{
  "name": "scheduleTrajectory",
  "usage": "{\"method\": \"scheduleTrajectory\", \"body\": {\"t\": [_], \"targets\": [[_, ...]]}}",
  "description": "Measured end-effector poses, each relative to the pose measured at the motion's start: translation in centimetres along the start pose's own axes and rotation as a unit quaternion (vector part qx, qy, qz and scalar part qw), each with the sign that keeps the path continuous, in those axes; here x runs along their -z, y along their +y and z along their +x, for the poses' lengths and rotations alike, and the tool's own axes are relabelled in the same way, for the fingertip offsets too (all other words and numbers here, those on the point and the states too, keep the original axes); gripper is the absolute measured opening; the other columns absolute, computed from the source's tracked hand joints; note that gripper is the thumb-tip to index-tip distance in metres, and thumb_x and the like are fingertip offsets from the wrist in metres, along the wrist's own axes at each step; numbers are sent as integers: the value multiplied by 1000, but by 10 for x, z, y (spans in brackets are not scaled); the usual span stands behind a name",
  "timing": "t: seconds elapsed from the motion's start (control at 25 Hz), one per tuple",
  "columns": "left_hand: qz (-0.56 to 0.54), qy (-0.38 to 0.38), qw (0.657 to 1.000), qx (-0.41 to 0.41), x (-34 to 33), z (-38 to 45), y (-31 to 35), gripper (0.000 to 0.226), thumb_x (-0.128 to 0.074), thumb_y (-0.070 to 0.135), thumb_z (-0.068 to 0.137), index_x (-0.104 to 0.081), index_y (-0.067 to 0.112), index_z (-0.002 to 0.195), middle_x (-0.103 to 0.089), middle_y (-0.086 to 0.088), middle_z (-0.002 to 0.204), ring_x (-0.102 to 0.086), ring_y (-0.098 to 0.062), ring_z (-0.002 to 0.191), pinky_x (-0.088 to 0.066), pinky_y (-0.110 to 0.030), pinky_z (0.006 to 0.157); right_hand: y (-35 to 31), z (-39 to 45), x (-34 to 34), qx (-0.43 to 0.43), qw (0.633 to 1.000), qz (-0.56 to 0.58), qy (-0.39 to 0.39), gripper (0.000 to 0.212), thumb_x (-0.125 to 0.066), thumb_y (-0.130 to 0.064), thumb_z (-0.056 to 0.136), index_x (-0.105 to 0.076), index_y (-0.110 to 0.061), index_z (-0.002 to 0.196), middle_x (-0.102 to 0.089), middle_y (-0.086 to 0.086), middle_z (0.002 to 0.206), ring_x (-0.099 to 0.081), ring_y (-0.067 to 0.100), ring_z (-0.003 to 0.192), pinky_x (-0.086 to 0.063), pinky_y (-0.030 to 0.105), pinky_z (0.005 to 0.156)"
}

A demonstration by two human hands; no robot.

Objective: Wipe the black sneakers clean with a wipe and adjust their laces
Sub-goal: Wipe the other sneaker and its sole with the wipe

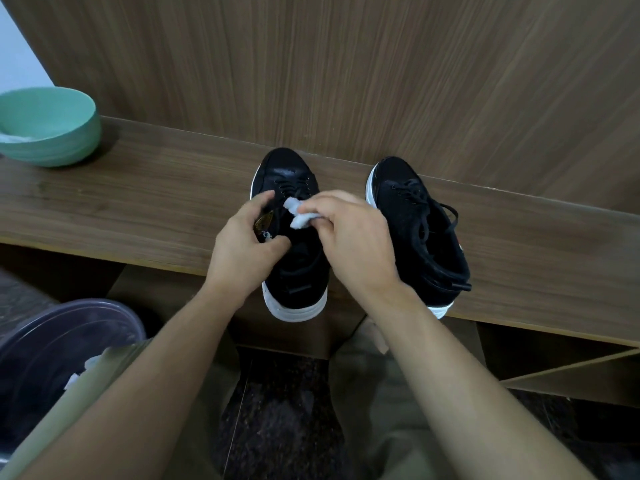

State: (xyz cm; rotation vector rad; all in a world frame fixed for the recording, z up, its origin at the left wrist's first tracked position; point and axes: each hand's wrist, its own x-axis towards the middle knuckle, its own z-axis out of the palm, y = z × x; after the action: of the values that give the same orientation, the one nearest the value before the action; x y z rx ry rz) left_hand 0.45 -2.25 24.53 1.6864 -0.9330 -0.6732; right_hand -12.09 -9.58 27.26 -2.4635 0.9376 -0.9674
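Two black sneakers with white soles stand side by side on a wooden shelf [138,202], toes against the back panel. My left hand [242,244] grips the tongue and opening of the left sneaker [294,271], thumb and fingers curled on it. My right hand [353,237] pinches a crumpled white wipe [298,213] and holds it over that sneaker's laces. The right sneaker [415,223] sits untouched, its loose black laces spilling over its side and heel.
A green bowl [52,133] with something white inside stands at the shelf's far left. A dark bin [59,358] holding white scraps sits on the floor at lower left. My knees are below the shelf edge. A wooden panel rises behind the shoes.
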Motion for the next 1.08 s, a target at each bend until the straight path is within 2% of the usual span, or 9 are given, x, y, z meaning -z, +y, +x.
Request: {"method": "scheduleTrajectory", "body": {"t": [0.12,0.2,0.32,0.48,0.6,0.72,0.8,0.92,1.08], "targets": [[-2,-18,1000,10,2,1,1,58,-59,5,80,-50,32,131,-64,11,112,-60,-5,102,-53,-37,89,-6,7,-7,16,1000,-22,2,27,-61,0,77,-74,-15,95,-71,-1,99,-65,24,94,-54,38,80],[0,-17,1000,8,2,0,3,58,-58,4,80,-51,33,130,-63,12,115,-59,-5,105,-52,-35,91,-11,-5,-4,-23,1000,-17,-2,29,-59,1,77,-73,-15,96,-70,-1,101,-64,22,95,-53,33,80],[-1,-10,1000,4,0,0,4,58,-57,2,81,-52,35,129,-58,19,118,-53,0,111,-47,-28,96,-15,-14,14,-75,995,-31,-63,30,-56,0,80,-73,-19,98,-69,-1,99,-61,12,87,-48,17,72],[-7,-14,1000,0,-2,2,-2,59,-58,6,79,-52,39,128,-57,17,124,-50,-2,118,-44,-33,101,-20,-18,23,-102,992,-41,-58,29,-56,-2,84,-73,-21,98,-69,0,96,-64,15,84,-52,27,72],[-12,-22,1000,3,-2,2,-5,61,-57,12,75,-51,46,125,-53,10,135,-44,-8,128,-41,-41,105,-19,-19,9,-53,998,-39,6,31,-58,4,76,-74,-14,96,-71,0,95,-66,19,85,-50,22,70],[-12,-25,1000,3,-1,1,-4,62,-56,13,74,-51,49,124,-56,14,131,-48,-8,125,-44,-42,102,-10,-10,0,-7,999,-36,28,30,-55,0,74,-74,-11,94,-71,2,96,-67,23,88,-55,30,76],[-9,-27,1000,3,-1,0,-3,62,-56,11,75,-51,49,124,-57,15,128,-50,-8,122,-45,-42,100,-9,-8,2,-4,999,-33,-2,29,-55,-1,76,-73,-12,95,-70,1,97,-66,22,90,-55,32,77],[-13,-24,1000,9,0,1,-2,61,-57,6,80,-51,44,126,-56,14,129,-50,-8,122,-45,-42,101,-15,-7,18,-49,993,-1,-111,28,-53,-2,80,-72,-13,99,-67,1,103,-62,17,96,-45,16,79],[-16,-22,1000,6,-1,1,-2,61,-57,4,80,-52,43,126,-58,14,127,-52,-8,120,-45,-42,100,-14,-4,49,-104,975,-13,-195,31,-56,-1,82,-74,-23,92,-70,-5,88,-62,6,76,-47,13,65]]}}
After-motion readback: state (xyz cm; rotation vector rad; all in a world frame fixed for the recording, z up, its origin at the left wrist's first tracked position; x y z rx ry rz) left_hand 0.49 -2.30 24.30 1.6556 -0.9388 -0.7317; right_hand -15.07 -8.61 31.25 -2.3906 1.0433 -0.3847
